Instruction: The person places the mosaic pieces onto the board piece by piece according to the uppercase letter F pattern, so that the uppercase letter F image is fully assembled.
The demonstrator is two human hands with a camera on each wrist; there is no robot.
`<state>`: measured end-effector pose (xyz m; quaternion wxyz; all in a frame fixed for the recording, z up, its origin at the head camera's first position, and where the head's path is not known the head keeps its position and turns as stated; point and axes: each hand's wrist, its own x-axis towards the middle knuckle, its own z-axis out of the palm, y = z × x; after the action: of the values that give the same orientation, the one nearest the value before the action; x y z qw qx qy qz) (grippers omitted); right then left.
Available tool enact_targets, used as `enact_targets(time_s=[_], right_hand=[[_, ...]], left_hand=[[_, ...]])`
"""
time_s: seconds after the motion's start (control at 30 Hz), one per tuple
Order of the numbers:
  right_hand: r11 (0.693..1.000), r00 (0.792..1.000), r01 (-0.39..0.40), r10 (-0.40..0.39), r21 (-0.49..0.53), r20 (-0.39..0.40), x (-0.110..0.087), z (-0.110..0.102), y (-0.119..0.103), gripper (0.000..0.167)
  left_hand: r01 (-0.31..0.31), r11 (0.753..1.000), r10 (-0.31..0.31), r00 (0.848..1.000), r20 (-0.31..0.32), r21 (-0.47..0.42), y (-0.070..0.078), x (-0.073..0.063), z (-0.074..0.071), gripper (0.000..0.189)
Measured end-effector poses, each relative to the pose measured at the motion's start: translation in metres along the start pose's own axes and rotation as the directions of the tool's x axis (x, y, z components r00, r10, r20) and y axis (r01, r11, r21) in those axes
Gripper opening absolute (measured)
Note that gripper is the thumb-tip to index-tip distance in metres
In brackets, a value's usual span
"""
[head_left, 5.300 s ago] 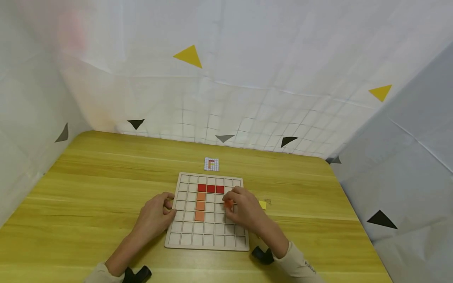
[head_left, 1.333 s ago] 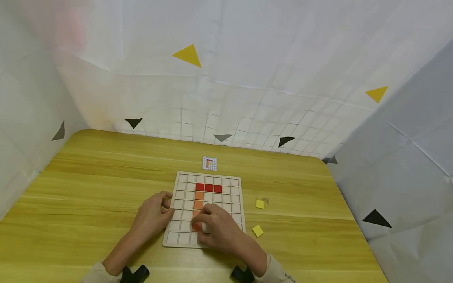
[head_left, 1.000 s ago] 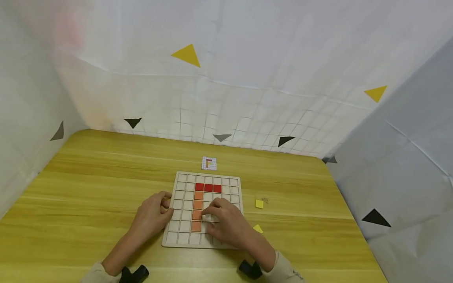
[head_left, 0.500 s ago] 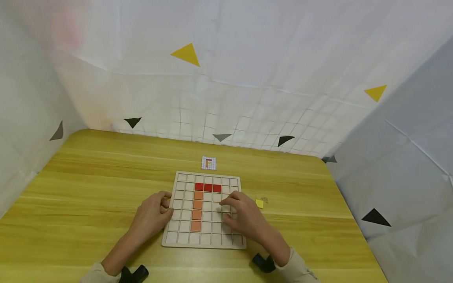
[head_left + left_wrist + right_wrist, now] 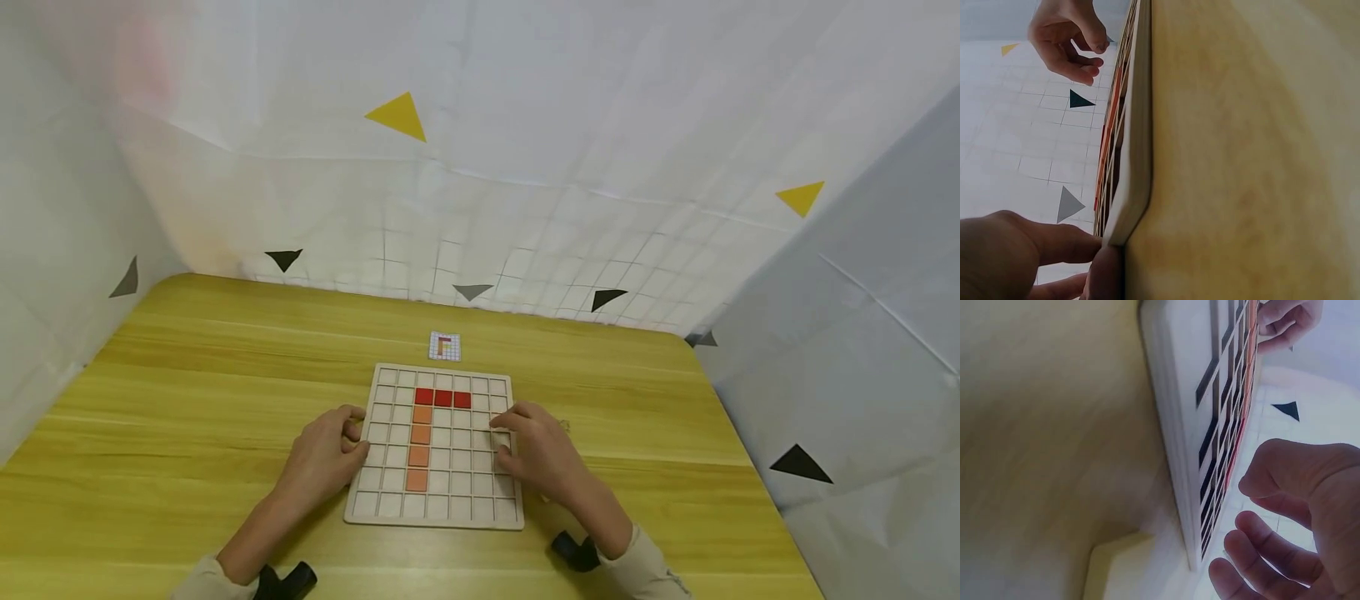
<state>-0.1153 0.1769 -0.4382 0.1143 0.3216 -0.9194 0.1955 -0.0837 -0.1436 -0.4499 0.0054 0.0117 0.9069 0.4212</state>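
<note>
A pale wooden grid board (image 5: 457, 505) lies on the table. Three red tiles (image 5: 443, 398) form a row on it, and several orange tiles (image 5: 420, 434) run down a column beneath the leftmost. My left hand (image 5: 322, 450) holds the board's left edge; the left wrist view shows its fingertips against that edge. Over the board's right edge hovers my right hand (image 5: 543, 450), its fingers loosely bent and apart, with nothing seen between them. The right wrist view shows a yellow tile (image 5: 1119, 569) on the table beside the board. The other yellow tile is hidden behind my right hand.
A small printed card (image 5: 445, 346) with a coloured grid pattern lies beyond the board's far edge. White sheets with yellow, black and grey triangles stand behind and beside the wooden table (image 5: 225, 350).
An orange tile, earlier in my right hand, now sits at the bottom of the orange column. My right hand has let go and moved right to the board's edge. My left hand stays put.
</note>
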Motion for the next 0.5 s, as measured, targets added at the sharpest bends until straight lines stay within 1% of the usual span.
enact_targets(time_s=[0.17, 0.4, 0.5], right_hand=[[1.0, 1.0, -0.015, 0.015, 0.012, -0.022, -0.005, -0.001, 0.008, 0.031], [0.997, 0.997, -0.079, 0.079, 0.027, 0.006, -0.011, -0.005, 0.019, 0.034], [0.996, 0.996, -0.092, 0.092, 0.02, -0.001, -0.013, -0.006, 0.024, 0.035]], left_hand=[[0.009, 1.0, -0.009, 1.0, 0.004, -0.007, 0.001, 0.0, 0.0, 0.039], [0.013, 1.0, -0.013, 1.0, 0.007, -0.004, 0.001, 0.0, 0.0, 0.039], [0.011, 1.0, -0.011, 1.0, 0.005, -0.002, 0.0, 0.0, 0.001, 0.039]])
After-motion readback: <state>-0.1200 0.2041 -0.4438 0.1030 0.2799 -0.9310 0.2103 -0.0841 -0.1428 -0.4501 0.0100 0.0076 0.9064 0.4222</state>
